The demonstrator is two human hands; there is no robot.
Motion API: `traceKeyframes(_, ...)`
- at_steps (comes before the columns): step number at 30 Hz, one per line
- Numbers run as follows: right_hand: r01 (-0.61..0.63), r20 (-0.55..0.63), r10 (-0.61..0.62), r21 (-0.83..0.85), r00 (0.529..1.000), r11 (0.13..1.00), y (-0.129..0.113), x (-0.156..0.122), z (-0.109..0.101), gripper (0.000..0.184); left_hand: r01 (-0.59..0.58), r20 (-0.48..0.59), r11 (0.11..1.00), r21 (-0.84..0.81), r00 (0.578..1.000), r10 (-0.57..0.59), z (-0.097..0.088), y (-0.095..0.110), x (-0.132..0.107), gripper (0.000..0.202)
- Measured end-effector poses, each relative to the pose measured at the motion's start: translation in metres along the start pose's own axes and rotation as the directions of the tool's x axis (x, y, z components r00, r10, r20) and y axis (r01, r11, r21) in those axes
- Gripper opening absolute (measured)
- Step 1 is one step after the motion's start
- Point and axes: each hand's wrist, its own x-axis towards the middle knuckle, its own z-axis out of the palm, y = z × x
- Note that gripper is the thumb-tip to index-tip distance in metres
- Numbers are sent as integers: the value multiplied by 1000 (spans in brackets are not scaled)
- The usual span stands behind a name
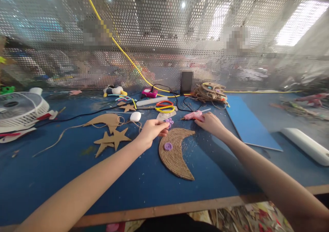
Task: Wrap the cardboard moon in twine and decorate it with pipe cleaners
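Note:
Between the thumb and fingers of my left hand (151,132) is a small purple flower (169,122), held just above the top of a crescent moon (172,160) covered in coiled brown twine. A round purple button (168,146) sits on the moon's left part. My right hand (210,123) is closed around the handle end of a pink glue gun (193,115), which lies on the table with its nozzle to the left. Part of the grip is hidden by my fingers.
Cardboard stars (120,138) and a cardboard crescent (102,120) with loose twine lie left. Yellow-handled scissors (165,109) and a white oval object (135,117) are behind. A blue board (250,122) and twine-wrapped pieces (210,91) are right; a white fan (23,110) stands far left.

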Motion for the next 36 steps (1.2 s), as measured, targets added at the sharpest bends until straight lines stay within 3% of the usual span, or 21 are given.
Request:
traceKeyframes(7, -58, 13, 59, -78, 998, 995, 1, -1, 9, 25, -35, -8, 999, -24, 999, 35, 11, -12, 30, 12)
traceKeyframes(22, -22, -39, 17, -129, 999, 991, 5, -6, 13, 20, -104, -11, 991, -87, 995, 103, 2, -27, 34, 14)
traceKeyframes(26, -21, -89, 2, -218, 996, 976, 3, -8, 8, 22, -92, 5, 993, -71, 996, 93, 0, -32, 37, 17)
traceKeyframes(32, 92, -239, -178, -332, 955, 939, 6, -9, 2, 27, -73, 25, 997, -31, 997, 74, -1, -35, 39, 16)
traceKeyframes(36, 219, -256, -324, -364, 911, 905, 8, -7, 0, 26, -67, 17, 997, -24, 998, 67, 0, -34, 38, 17)
